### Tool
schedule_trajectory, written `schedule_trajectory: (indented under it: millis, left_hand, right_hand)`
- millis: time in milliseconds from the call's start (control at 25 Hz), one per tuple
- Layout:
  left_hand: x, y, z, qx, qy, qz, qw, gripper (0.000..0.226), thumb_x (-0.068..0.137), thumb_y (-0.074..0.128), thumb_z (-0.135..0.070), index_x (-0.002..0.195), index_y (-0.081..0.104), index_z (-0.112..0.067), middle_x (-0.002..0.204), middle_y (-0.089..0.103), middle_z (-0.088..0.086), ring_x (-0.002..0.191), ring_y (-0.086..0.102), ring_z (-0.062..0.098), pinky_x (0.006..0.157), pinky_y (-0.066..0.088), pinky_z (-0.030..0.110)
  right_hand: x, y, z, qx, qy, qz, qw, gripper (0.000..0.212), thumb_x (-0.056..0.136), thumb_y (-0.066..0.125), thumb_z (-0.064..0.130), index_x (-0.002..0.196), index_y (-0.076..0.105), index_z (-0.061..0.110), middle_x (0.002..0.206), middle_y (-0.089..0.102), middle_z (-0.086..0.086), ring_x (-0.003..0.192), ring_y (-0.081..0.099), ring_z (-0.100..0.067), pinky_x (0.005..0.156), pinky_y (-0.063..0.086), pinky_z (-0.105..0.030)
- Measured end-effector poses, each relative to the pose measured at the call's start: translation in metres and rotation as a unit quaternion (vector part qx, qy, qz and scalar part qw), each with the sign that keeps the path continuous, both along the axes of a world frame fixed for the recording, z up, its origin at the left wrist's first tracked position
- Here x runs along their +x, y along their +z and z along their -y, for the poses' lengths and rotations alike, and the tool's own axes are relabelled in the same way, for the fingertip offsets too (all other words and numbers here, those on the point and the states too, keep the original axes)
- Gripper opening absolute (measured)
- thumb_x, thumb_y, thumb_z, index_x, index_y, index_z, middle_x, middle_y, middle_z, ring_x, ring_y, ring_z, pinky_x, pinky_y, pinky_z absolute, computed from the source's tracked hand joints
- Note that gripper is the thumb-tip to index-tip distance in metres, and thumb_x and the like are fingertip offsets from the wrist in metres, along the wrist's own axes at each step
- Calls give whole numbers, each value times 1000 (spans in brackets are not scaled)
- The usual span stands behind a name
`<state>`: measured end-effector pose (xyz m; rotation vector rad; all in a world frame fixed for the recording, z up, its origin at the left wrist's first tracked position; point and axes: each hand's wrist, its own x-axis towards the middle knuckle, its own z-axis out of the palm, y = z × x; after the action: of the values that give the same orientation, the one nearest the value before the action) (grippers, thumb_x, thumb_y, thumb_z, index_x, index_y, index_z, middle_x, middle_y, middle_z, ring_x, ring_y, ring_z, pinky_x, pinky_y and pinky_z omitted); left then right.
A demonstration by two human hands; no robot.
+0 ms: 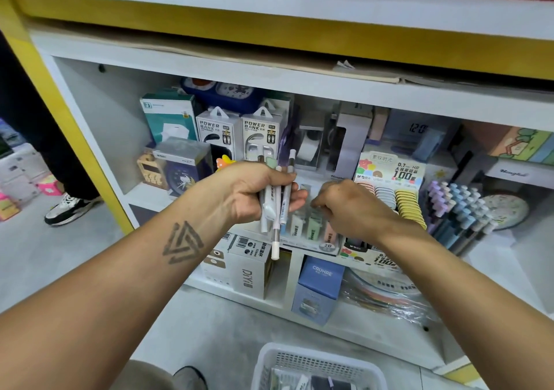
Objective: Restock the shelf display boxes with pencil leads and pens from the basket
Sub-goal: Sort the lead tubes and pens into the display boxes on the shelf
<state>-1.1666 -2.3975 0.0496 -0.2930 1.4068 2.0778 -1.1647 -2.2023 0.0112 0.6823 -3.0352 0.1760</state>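
Observation:
My left hand (254, 190) grips a bunch of several pale pens (280, 209), held upright in front of the shelf. My right hand (349, 206) hovers with curled fingers over a display box (311, 230) holding pastel pencil-lead cases marked 2B; whether it pinches anything is hidden by the fingers. To the right stands a pencil-lead display box (389, 180) marked 0.7 HB with rows of flat cases. Further right is a box of pens (458, 209) in purple and blue. A white mesh basket (317, 365) sits on the floor at the bottom, with packets inside.
Power bank boxes (239, 135), alarm clocks (183, 174) and a tape dispenser (311, 147) fill the back of the shelf. Below are a DIY box (248, 269) and a blue Cruhre box (320, 290). A person's leg and sneaker (70, 208) stand at the left. My shoe (189, 377) is near the basket.

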Motion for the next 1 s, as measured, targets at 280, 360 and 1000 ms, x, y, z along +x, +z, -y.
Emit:
schedule_trajectory:
  millis: [280,360,1000]
  left_hand:
    - [7,4,-23,-2,-94,-38,995,12,84,62,1,81,74,-1,87,74,21,80,74,30,64,62,38]
    - [9,6,-34,3,-122,-33,992,16,85,62,-1,77,77,-1,93,73,23,86,74,33,68,62,42]
    - [-4,15,-49,44,-5,34,998,14,85,38,5,85,45,-7,68,47,9,55,41,13,47,41,20]
  right_hand:
    - [8,38,-9,-652,-124,175,727,11,96,65,13,104,73,11,88,73,-11,64,60,-13,55,48,-20]
    - [12,43,-21,-671,-119,174,710,12,93,66,4,103,73,3,85,72,-15,62,58,-12,56,48,-19]
    - [29,53,-83,-591,-101,13,800,6,94,65,2,100,65,2,83,75,-21,70,69,-27,64,56,-25]
